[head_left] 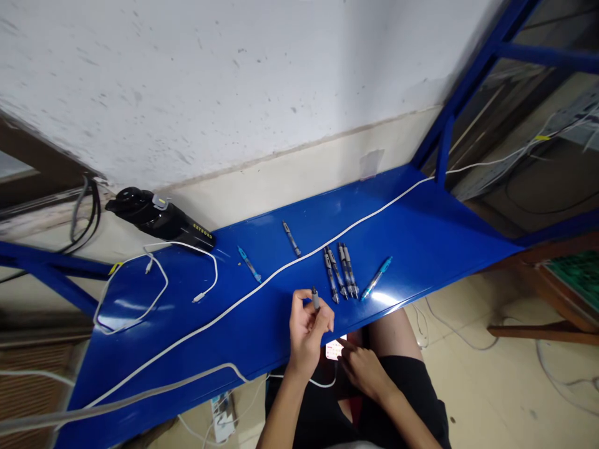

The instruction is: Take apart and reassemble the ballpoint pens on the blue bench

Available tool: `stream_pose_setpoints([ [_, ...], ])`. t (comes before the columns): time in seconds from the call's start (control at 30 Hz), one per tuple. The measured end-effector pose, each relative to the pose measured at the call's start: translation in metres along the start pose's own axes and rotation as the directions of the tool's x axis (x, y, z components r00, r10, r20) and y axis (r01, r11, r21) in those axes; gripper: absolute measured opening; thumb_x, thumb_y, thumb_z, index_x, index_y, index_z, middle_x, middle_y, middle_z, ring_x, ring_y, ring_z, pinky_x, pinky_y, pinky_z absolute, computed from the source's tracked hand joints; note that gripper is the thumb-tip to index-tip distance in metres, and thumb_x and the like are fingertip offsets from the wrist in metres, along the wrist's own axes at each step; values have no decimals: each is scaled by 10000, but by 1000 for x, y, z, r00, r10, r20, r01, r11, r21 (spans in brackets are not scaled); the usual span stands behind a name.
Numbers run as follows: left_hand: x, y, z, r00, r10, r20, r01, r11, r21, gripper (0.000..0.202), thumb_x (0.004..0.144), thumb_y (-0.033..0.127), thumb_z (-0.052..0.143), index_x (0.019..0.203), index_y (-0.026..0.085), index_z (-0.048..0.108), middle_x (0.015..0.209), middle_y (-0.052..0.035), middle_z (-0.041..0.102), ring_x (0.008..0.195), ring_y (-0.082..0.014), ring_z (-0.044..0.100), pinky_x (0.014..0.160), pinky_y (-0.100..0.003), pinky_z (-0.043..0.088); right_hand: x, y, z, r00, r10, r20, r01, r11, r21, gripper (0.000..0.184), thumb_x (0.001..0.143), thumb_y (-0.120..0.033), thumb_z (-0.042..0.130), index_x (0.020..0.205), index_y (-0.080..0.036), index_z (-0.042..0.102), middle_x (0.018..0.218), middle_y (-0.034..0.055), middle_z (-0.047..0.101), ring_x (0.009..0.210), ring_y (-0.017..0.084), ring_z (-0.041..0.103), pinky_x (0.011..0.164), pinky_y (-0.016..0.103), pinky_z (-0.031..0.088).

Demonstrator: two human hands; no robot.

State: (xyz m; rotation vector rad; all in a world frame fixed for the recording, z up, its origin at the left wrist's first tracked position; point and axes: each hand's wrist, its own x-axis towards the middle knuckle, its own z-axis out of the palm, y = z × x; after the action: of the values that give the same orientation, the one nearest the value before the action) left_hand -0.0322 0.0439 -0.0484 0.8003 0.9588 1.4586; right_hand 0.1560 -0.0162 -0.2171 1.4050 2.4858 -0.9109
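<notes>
My left hand (306, 327) holds a grey-and-black pen (316, 299) upright between thumb and fingers, just over the near edge of a blue metal table (421, 212). My right hand (362, 368) is lower, below that edge, with its fingertips at a small white card with pink marks (334, 350). I cannot tell whether those fingers grip the card. Several grey pens (341, 272) lie side by side on the table beyond my left hand. Two blue pens (375, 278) lie to their right and far left.
A white cable (276, 268) runs along the table past a black bottle (159, 218) and a coiled white charging cable (154, 287). A blue metal frame (472, 81) rises at the right. A power strip (222, 415) sits on the floor below.
</notes>
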Motion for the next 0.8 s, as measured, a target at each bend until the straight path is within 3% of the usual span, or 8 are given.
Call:
stream_pose_setpoints([
  [0.13, 0, 5, 2, 1000, -23, 4, 23, 1000, -3, 328, 1114, 495, 579, 1267, 205, 566, 746, 16, 601, 644, -119, 486, 613, -267, 340, 2, 0, 3, 1000, 9, -7, -9, 1000, 17, 313, 1087, -241, 479, 1058, -187, 786, 1615, 180, 609, 924, 316, 839, 808, 381, 633],
  [0.23, 1, 10, 4, 997, -83, -4, 83, 996, -34, 446, 1148, 541, 443, 1153, 147, 652, 729, -15, 593, 628, -116, 442, 603, -281, 315, 3, 0, 4, 1000, 21, 8, -21, 1000, 21, 317, 1091, -255, 478, 1049, -191, 785, 1596, 171, 631, 913, 311, 834, 809, 378, 626],
  [0.3, 1, 10, 4, 995, -101, 5, 101, 994, -34, 412, 1136, 530, 491, 1072, 155, 648, 738, -15, 586, 645, -115, 457, 606, -277, 313, 4, 1, 4, 999, 36, 17, -36, 999, 37, 319, 1096, -260, 465, 1059, -197, 776, 1575, 165, 650, 929, 303, 830, 815, 366, 618],
  [0.4, 0, 7, 2, 998, -61, 11, 61, 998, -20, 249, 1105, 455, 613, 1120, 210, 575, 767, 13, 595, 670, -113, 505, 610, -261, 325, 5, 3, 4, 992, 124, -23, -121, 986, 113, 326, 1087, -231, 453, 1277, -199, 715, 1533, 186, 655, 1078, 323, 805, 849, 355, 608],
  [0.5, 0, 2, 0, 1000, -16, 14, 16, 1000, -14, 248, 1074, 384, 692, 1177, 246, 513, 773, 38, 601, 683, -112, 550, 631, -258, 348, 13, 6, 8, 949, 312, -36, -295, 926, 236, 541, 1023, -132, 469, 1562, -145, 512, 1570, 253, 571, 1229, 359, 745, 894, 389, 601],
  [0.57, 0, 1, -1, 1000, -8, 27, 8, 1000, -3, 270, 1073, 396, 693, 1215, 242, 523, 774, 34, 607, 688, -116, 553, 636, -262, 351, 22, 8, 12, 913, 409, 2, -389, 866, 313, 626, 987, -92, 491, 1611, -100, 442, 1562, 287, 554, 1242, 362, 732, 934, 406, 590],
  [0.73, 0, 9, 2, 997, -72, 31, 72, 997, -25, 418, 1155, 511, 445, 1166, 153, 662, 759, -25, 615, 648, -117, 468, 616, -288, 319, 38, 11, 20, 898, 440, 11, -407, 821, 400, 658, 945, -107, 613, 1588, -101, 477, 1505, 251, 616, 1307, 339, 696, 1036, 374, 546],
  [0.8, 0, 11, 2, 994, -100, 37, 101, 994, -42, 418, 1149, 509, 464, 1090, 151, 671, 751, -28, 608, 664, -122, 476, 623, -287, 323, 41, 13, 20, 894, 449, -12, -399, 806, 438, 651, 919, -97, 645, 1558, -136, 528, 1478, 216, 652, 1288, 325, 705, 1033, 358, 541],
])
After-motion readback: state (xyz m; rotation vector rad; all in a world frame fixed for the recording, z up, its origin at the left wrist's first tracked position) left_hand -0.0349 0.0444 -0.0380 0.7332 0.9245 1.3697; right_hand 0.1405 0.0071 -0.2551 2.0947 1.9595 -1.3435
